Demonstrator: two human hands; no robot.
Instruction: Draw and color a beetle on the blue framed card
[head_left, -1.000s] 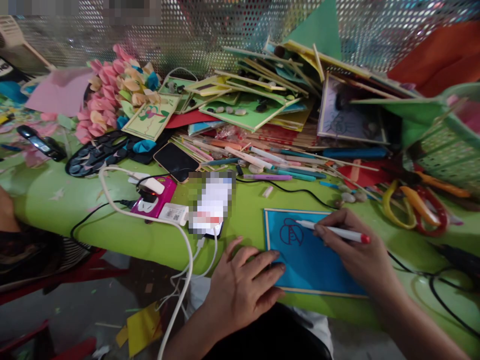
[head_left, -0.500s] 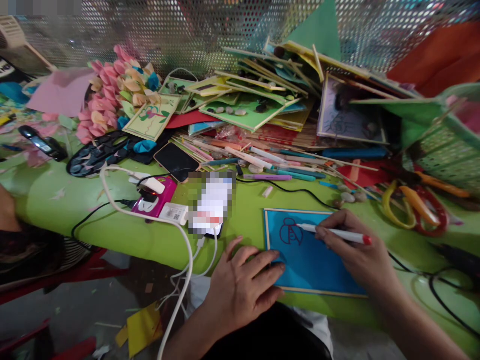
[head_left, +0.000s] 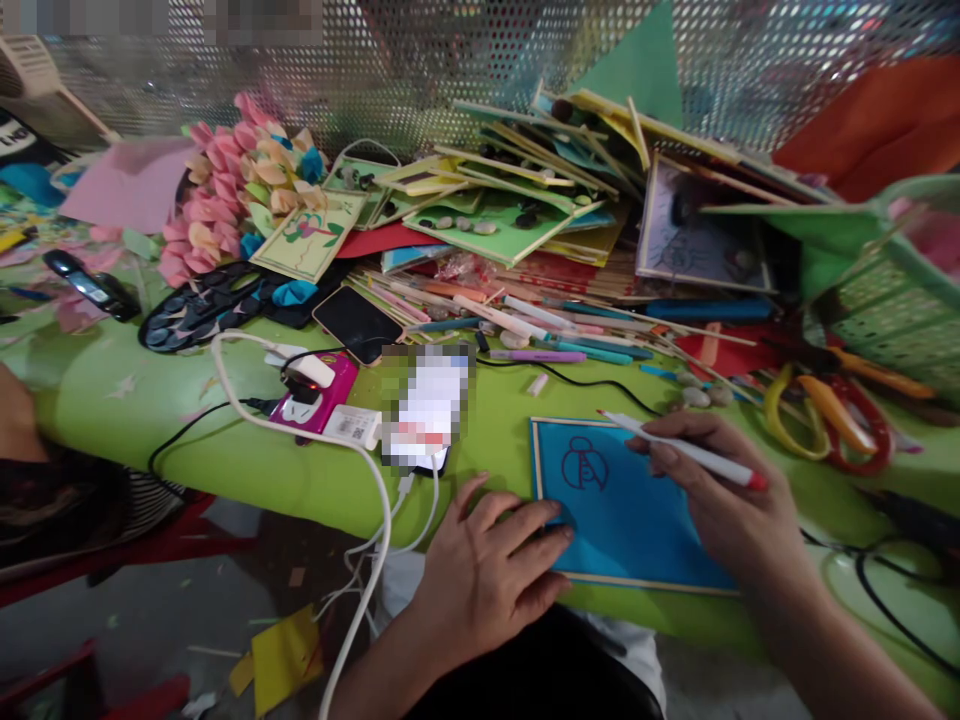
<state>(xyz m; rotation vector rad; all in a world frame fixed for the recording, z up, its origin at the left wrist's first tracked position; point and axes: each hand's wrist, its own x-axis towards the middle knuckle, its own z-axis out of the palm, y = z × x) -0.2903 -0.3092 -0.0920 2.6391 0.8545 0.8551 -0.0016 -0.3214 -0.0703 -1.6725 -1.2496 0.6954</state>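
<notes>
A blue card [head_left: 626, 520] with a pale wooden border lies on the green table [head_left: 150, 400], bearing a small red drawing of a round shape near its top left. My right hand [head_left: 720, 500] is closed on a white marker with a red cap [head_left: 686, 452], whose tip is raised just above the card's upper edge. My left hand [head_left: 487, 575] lies flat with fingers spread, pressing on the card's lower left corner.
A phone [head_left: 426, 408] on a charger, a pink power strip [head_left: 315, 395] and white cables sit left of the card. Pens, stones, stacked craft cards, paper flowers [head_left: 240, 190], scissors [head_left: 832, 420] and a green basket [head_left: 892, 300] crowd the back and right.
My right hand has lifted the marker's tip off the drawing and drawn it up and to the right. My left hand has stayed on the card's corner.
</notes>
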